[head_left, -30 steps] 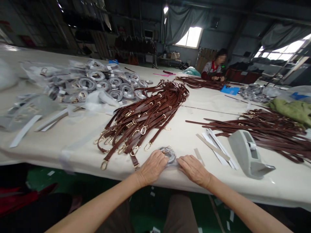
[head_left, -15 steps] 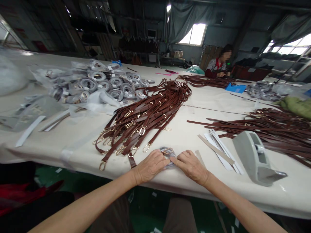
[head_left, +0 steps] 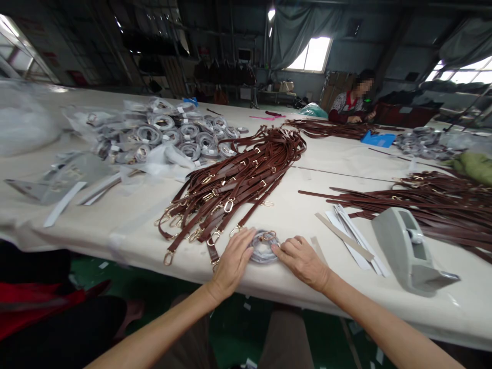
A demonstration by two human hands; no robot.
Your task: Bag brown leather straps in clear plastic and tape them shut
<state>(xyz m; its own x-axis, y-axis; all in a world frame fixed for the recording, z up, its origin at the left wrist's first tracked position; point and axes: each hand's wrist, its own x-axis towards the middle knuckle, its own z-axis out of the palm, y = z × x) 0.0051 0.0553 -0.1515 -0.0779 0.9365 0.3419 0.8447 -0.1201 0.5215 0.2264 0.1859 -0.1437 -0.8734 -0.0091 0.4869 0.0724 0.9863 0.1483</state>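
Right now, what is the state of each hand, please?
Left hand: open, fingers against the gray coil.
Right hand: fingers partly curled, touching the coil's right side; whether gripping, cannot tell.

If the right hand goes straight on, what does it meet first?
The grey coil, at the fingertips of the right hand; the left hand looks next in line, though depth is unclear.

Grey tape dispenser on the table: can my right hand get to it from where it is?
Probably yes. Your right hand is at the edge of the coil, and only low, flat strips seem to lie between it and the tape dispenser.
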